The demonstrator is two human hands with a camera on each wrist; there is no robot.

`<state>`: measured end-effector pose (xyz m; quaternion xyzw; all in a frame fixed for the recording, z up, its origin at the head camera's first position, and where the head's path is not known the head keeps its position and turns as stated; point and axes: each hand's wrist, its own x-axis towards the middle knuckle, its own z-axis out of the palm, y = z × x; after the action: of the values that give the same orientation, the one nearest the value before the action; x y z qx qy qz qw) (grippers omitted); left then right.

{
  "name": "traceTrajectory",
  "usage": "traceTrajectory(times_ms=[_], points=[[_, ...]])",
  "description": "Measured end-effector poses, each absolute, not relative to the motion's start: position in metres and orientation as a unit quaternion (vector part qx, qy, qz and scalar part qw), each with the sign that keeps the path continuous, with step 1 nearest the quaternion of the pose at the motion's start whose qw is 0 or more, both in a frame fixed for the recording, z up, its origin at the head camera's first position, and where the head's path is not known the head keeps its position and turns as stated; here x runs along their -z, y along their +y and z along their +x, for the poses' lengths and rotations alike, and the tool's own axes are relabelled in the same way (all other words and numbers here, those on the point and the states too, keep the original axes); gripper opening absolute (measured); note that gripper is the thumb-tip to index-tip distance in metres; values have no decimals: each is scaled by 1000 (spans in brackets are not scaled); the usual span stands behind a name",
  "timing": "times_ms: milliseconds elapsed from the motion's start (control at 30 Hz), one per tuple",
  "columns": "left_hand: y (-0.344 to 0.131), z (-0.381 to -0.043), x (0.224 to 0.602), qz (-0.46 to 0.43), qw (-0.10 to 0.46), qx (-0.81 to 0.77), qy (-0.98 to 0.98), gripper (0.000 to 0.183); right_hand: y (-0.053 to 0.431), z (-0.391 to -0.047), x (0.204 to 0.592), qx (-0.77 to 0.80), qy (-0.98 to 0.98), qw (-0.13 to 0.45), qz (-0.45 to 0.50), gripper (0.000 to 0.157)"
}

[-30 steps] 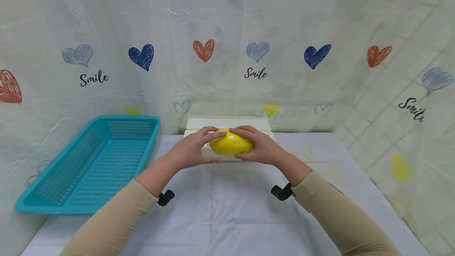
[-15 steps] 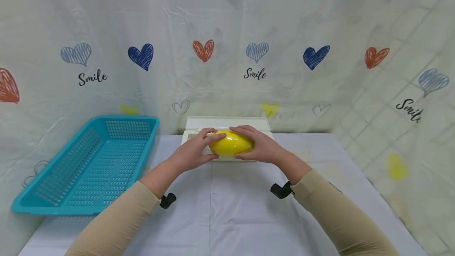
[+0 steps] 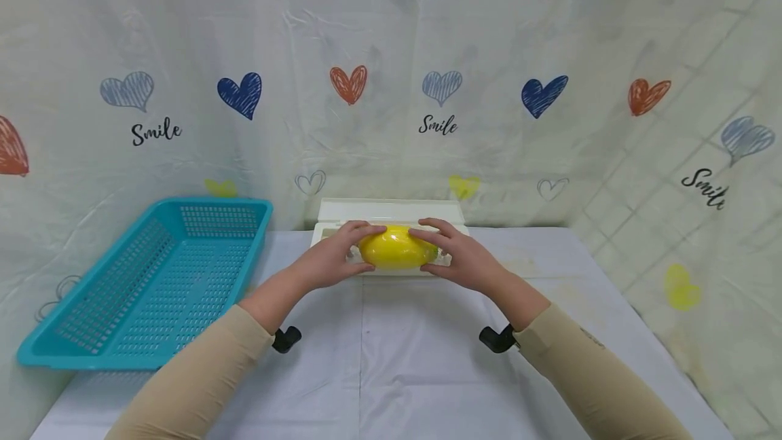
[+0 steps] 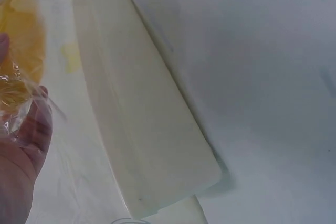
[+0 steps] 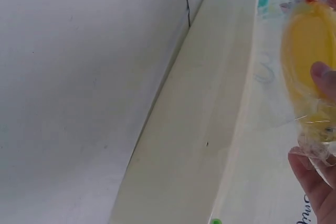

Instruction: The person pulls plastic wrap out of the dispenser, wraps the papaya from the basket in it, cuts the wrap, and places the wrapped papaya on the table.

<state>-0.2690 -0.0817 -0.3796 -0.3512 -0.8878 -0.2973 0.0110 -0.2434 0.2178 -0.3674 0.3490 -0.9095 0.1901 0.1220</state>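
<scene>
Clear, crinkled plastic wrap covers a yellow oval fruit (image 3: 396, 248), which I hold crosswise between both hands. My left hand (image 3: 326, 258) grips its left end, fingers over the top and thumb beneath. At the other end, my right hand (image 3: 467, 258) pinches fruit and wrap; in the right wrist view its thumb lies against the fruit (image 5: 307, 51) and other fingers touch the bunched wrap (image 5: 315, 145). Just behind and below the fruit stands a long white box (image 3: 391, 210) with its lid raised, its middle hidden by fruit and hands.
A turquoise perforated basket (image 3: 183, 284) stands on the left of the white-covered table (image 3: 415, 372). Behind the box hangs a curtain (image 3: 391, 32) printed with hearts and "Smile". The curtain continues along the right side.
My right hand has shifted slightly to the right along the fruit, baring more of its right end and some loose wrap. The left hand has barely moved.
</scene>
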Motion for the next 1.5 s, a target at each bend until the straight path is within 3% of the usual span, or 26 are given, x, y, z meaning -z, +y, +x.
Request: traceTrajectory(times_ms=[233, 567, 867, 1033, 1500], points=[[-85, -273, 369, -333, -17, 329, -883, 72, 222, -245, 369, -255, -888, 157, 349, 63], [-86, -276, 363, -283, -31, 323, -903, 69, 222, -249, 357, -230, -897, 157, 343, 62], [-85, -277, 355, -282, -41, 360, -888, 79, 220, -261, 346, -272, -908, 100, 302, 62], [-84, -282, 347, -290, -38, 366, -883, 76, 223, -270, 341, -317, -900, 75, 292, 61], [-86, -301, 324, -282, -60, 384, -877, 71, 223, -282, 322, -341, -898, 59, 271, 60]])
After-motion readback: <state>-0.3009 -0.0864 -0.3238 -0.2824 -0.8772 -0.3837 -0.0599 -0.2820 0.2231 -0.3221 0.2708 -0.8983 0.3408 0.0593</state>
